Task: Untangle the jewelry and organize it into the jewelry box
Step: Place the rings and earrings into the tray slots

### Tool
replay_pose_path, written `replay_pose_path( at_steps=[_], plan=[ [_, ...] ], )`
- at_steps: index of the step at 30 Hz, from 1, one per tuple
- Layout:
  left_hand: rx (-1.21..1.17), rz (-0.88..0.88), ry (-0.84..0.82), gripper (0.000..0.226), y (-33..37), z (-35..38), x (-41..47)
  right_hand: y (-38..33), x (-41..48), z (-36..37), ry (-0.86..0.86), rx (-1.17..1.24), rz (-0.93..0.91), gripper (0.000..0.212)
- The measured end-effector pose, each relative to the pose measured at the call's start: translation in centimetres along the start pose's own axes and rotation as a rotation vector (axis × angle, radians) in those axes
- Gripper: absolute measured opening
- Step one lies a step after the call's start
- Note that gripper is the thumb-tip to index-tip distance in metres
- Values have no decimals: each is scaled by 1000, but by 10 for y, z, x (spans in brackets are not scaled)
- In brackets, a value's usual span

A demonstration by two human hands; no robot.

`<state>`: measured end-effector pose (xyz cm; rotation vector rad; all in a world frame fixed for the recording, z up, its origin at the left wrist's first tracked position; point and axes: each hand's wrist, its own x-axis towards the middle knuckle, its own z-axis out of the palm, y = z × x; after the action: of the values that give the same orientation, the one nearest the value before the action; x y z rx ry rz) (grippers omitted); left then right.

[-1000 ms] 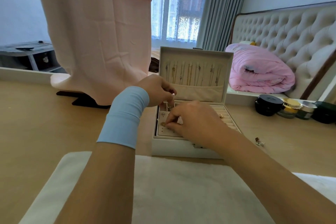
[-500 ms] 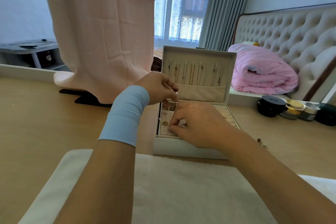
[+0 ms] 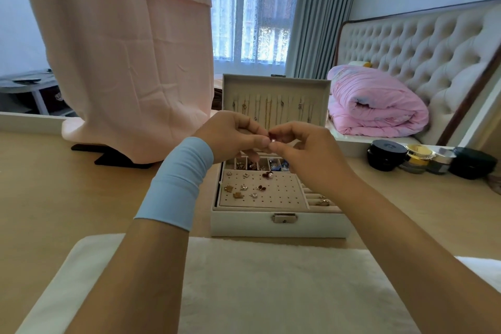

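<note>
White fuzzy mat [image 3: 257, 279] nearest, nothing on it. Both forearms cross it, blue wristband [image 3: 176, 184] on L. Jewelry box [image 3: 244, 225] sits open just behind the mat; earring pad [image 3: 282, 192] holds approx. nine studs, ring rolls to its R, small compartments behind.

Change: half a sec ago both hands were down on the pad; now they're lifted above the box. L hand [image 3: 233, 135] and R hand [image 3: 306, 154] meet fingertip to fingertip, both pinching one tiny earring [image 3: 272, 140], pale bead w/ dark red bit. Prob. a piece pulled off the pad for separating or fitting a back, so not stowed yet.

Necklaces [image 3: 268, 111] hang in the lid [image 3: 276, 87]. Jars [image 3: 387, 154] far R.
</note>
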<state>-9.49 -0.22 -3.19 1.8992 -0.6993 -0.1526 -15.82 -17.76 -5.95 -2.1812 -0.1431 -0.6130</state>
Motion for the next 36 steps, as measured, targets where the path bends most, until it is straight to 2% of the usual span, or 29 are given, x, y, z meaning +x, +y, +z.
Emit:
replay_pose_path(
  at_steps=[3, 7, 12, 20, 22, 25, 28, 32, 36],
  plan=[
    [27, 2, -9, 7, 2, -1, 0, 1, 0, -6, 15, 57, 0, 15],
    [135, 15, 0, 19, 6, 3, 2, 0, -2, -8, 63, -19, -79, 14],
    [160, 34, 20, 15, 5, 7, 5, 5, -2, -10, 67, -25, -77, 16],
    [139, 9, 13, 10, -5, 12, 7, 13, 0, -15, -56, 3, -29, 21],
    [203, -7, 15, 8, -10, 15, 10, 18, 1, -18, -78, -74, -26, 19],
    [436, -40, -21, 10, -16, 23, 13, 24, -1, -17, -162, -335, 35, 13],
    [524, -68, -44, 11, -18, 31, 16, 26, -3, -13, -254, -521, 82, 12],
    [623, -87, -82, 16, -22, 39, 19, 23, -5, -11, -250, -604, 51, 13],
    [613, -89, -86, 15, -26, 38, 21, 23, -5, -11, -249, -637, 15, 14]
  ],
)
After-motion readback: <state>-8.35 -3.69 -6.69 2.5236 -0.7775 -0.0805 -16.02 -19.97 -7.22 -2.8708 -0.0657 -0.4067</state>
